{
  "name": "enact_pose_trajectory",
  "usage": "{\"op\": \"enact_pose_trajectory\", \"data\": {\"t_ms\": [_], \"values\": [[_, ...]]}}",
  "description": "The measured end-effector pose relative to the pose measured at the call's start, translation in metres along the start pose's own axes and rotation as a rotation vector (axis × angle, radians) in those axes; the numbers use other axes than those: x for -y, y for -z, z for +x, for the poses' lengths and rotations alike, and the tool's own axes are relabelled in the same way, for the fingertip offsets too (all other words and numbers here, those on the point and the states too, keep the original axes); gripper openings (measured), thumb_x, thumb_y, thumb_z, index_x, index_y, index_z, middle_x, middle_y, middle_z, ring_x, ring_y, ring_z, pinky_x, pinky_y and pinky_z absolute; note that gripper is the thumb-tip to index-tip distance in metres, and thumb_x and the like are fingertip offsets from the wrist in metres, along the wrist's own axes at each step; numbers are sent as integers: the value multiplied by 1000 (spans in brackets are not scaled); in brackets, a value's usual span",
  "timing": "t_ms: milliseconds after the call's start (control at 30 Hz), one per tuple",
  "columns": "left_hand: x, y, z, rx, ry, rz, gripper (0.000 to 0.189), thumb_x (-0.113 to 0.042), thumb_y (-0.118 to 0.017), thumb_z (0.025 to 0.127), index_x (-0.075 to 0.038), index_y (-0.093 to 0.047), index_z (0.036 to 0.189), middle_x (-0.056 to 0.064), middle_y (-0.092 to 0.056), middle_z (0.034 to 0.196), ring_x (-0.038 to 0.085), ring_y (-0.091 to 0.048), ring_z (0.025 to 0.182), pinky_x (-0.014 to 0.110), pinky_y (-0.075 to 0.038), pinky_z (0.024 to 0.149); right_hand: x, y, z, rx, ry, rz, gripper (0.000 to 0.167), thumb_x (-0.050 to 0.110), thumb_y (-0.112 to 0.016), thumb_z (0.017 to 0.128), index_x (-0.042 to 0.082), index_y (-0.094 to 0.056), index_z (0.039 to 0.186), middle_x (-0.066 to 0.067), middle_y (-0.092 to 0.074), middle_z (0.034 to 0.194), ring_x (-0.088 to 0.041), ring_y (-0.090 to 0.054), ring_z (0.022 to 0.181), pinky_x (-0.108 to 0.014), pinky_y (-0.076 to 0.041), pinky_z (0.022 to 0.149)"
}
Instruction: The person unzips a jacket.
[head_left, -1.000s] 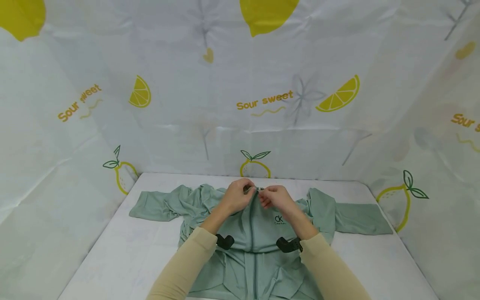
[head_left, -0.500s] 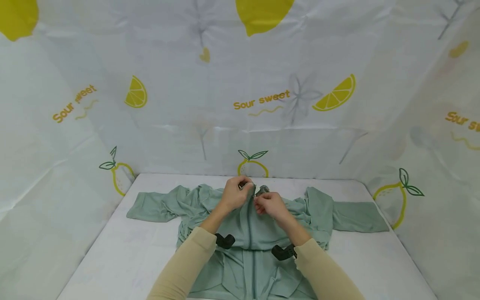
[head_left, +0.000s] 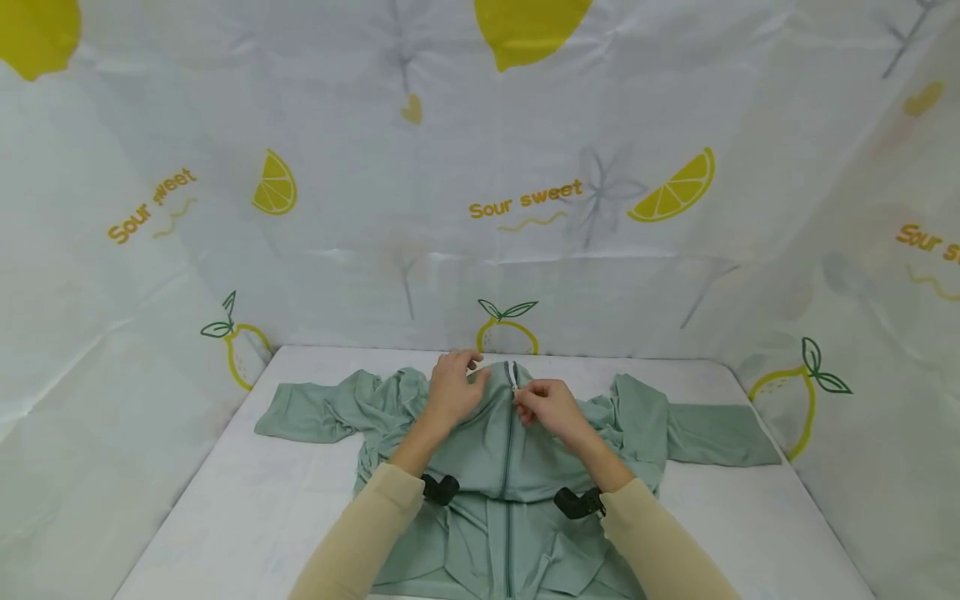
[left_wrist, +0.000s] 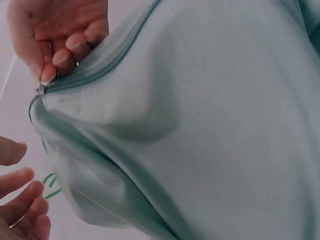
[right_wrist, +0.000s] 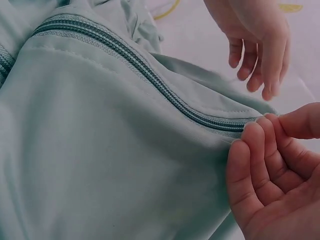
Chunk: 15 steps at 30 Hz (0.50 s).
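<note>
A light green zip-up jacket (head_left: 465, 467) lies on the table with its front facing up and its sleeves spread to both sides. Down its middle runs the dark zipper (head_left: 506, 467). My right hand (head_left: 551, 406) pinches the small zipper pull (left_wrist: 41, 89) near the collar, raising the cloth there. Above that pull, the collar edges part slightly. To the left of the zipper, my left hand (head_left: 453, 390) hovers with its fingers loosely bent and holding nothing. In the right wrist view, the left hand (right_wrist: 260, 45) hangs apart from the cloth, while the right fingers hide the pull.
Beneath the jacket is a white table (head_left: 217, 517). White sheeting (head_left: 360, 267) printed with lemons stands behind it and along both sides. A black wrist device (head_left: 441, 489) sits on the left wrist, another (head_left: 577, 502) on the right.
My left hand has let go of the collar and drawn back to the left. The right hand has moved slightly down the zipper with the pull, and the collar's top now stands parted.
</note>
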<state>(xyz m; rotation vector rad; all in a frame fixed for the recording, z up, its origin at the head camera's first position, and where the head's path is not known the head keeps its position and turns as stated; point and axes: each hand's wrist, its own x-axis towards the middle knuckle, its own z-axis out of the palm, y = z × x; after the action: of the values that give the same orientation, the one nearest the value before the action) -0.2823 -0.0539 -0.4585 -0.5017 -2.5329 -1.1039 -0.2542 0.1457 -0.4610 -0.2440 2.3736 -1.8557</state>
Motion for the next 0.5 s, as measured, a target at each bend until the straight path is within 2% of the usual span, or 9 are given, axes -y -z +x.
{"op": "enact_pose_trajectory", "data": {"t_ms": [67, 200, 267, 367, 500], "values": [[-2, 0, -2, 45, 24, -38, 19, -21, -66, 100, -5, -73, 106, 9, -67, 98, 27, -60, 89, 43, -49, 80, 2, 1, -1, 12, 10, -2, 26, 11, -62, 102, -11, -69, 92, -17, -68, 78, -21, -61, 66, -44, -57, 69], [-5, -2, -5, 194, 111, -230, 25, -28, -64, 103, -7, -77, 105, 5, -72, 100, 19, -64, 87, 37, -52, 77, 5, 0, -2, 28, 25, -10, 25, 11, -61, 103, -11, -69, 93, -14, -68, 78, -19, -61, 65, -41, -57, 68], [-5, -4, -4, 224, 136, -305, 26, -28, -64, 103, -6, -78, 104, 5, -73, 99, 17, -65, 86, 35, -52, 75, 5, 0, -2, 38, 35, -4, 26, 11, -61, 103, -11, -69, 93, -14, -68, 77, -19, -61, 65, -40, -57, 66], [-4, -6, -3, 211, 143, -376, 22, -22, -66, 102, -4, -78, 101, 6, -73, 93, 16, -62, 80, 32, -50, 71, 5, -1, -2, 55, 51, -7, 27, 12, -60, 103, -11, -69, 93, -15, -68, 78, -20, -61, 65, -39, -56, 66], [0, -6, 0, 109, 178, -428, 18, -16, -67, 100, -1, -76, 96, 7, -69, 86, 13, -59, 75, 30, -48, 68, 3, -2, -5, 79, 52, -73, 27, 13, -59, 104, -9, -71, 92, -14, -67, 77, -21, -61, 66, -39, -54, 66]]}}
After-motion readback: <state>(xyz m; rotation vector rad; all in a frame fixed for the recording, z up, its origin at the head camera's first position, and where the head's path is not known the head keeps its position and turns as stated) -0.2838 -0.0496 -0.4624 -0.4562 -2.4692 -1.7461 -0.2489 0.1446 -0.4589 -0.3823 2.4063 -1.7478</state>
